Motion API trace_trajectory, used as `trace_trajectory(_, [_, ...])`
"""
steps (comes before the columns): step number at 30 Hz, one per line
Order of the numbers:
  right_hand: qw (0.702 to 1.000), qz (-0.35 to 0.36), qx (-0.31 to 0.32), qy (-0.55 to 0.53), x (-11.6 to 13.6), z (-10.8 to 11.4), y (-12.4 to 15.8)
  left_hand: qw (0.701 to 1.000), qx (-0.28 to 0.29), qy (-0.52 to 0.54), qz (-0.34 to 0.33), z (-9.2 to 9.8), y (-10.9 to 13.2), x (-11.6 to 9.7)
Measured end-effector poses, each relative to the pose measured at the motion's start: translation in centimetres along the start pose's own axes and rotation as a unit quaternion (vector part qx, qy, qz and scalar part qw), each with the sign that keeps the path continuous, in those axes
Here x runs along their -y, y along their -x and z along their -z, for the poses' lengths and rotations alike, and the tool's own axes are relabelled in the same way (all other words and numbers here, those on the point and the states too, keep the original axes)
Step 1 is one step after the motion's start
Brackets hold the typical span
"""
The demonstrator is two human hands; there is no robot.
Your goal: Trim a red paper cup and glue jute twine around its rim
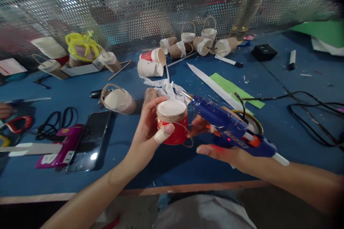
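My left hand (146, 128) is wrapped round a red paper cup (177, 135), its pale flat end facing up. Twine (173, 117) circles the cup just below that end, and a loose strand hangs at its right side. Pale tape covers part of my left thumb. In my right hand (220, 153) is a blue hot glue gun (219, 116) with a small red light glowing. Its metal nozzle points up and left, just above and right of the cup, apart from it. A roll of twine (149, 96) and white lace (170, 88) lie just behind the cup.
A twine-handled cup (119, 101), a phone (90, 141) and a purple glue gun (68, 143) lie left. Several small decorated baskets (202, 44) stand or lie at the back. Black cable (295, 105) runs right. At far left, another person's hand (5, 111) is near red-handled scissors (20, 124).
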State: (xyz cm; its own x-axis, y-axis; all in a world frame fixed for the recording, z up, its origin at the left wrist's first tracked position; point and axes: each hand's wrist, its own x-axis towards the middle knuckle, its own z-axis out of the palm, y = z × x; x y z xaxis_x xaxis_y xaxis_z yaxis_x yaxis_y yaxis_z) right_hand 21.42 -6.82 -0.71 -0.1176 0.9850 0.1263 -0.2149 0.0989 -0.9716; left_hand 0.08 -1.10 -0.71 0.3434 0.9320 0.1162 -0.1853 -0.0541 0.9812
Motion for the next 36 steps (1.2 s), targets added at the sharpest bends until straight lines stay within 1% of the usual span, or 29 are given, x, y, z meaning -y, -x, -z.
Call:
trace_trajectory(2, [1.000,-0.023,0.000,-0.009,-0.1,-0.2,0.0,1.000,0.000,-0.025,-0.008,-0.1,0.0,-0.1])
trace_trajectory(4, [0.999,-0.042,-0.013,-0.008,-0.1,-0.3,0.0,0.999,-0.002,-0.045,-0.012,-0.3,0.0,-0.2])
trace_trajectory(7, [0.997,-0.067,-0.031,0.034,0.2,-0.2,0.0,0.998,-0.006,-0.067,-0.015,-0.6,-0.1,-0.6])
trace_trajectory(9, [0.995,-0.060,-0.049,0.057,0.4,-0.1,0.0,0.997,-0.005,-0.076,-0.021,-0.7,-0.2,-0.7])
trace_trajectory(12, [0.995,-0.045,-0.075,0.056,0.6,0.0,-0.2,0.997,0.009,-0.075,-0.019,-0.7,-0.1,-0.6])
trace_trajectory(15, [0.995,-0.037,-0.077,0.051,0.5,0.1,-0.5,0.998,0.024,-0.063,-0.009,-0.4,0.0,-0.3])
trace_trajectory(19, [0.993,0.005,-0.078,0.091,0.4,0.0,-0.6,0.998,0.028,-0.054,0.004,-0.2,0.2,0.0])
trace_trajectory(23, [0.987,0.036,-0.108,0.116,0.6,-0.1,-0.6,0.998,0.035,-0.037,0.022,-0.2,0.3,0.2])
trace_trajectory(26, [0.980,0.047,-0.088,0.170,0.8,0.1,-0.4,0.998,0.038,-0.028,0.031,-0.2,0.4,0.3])
trace_trajectory(29, [0.972,0.076,-0.079,0.206,1.1,0.4,-0.4,0.998,0.033,-0.023,0.038,-0.1,0.5,0.4])
trace_trajectory(33, [0.976,0.061,-0.062,0.200,1.4,0.6,-0.6,0.998,0.035,-0.015,0.046,0.1,0.7,0.5])
trace_trajectory(36, [0.978,0.054,-0.064,0.192,1.5,0.5,-0.7,0.998,0.034,-0.006,0.052,0.1,0.8,0.5])
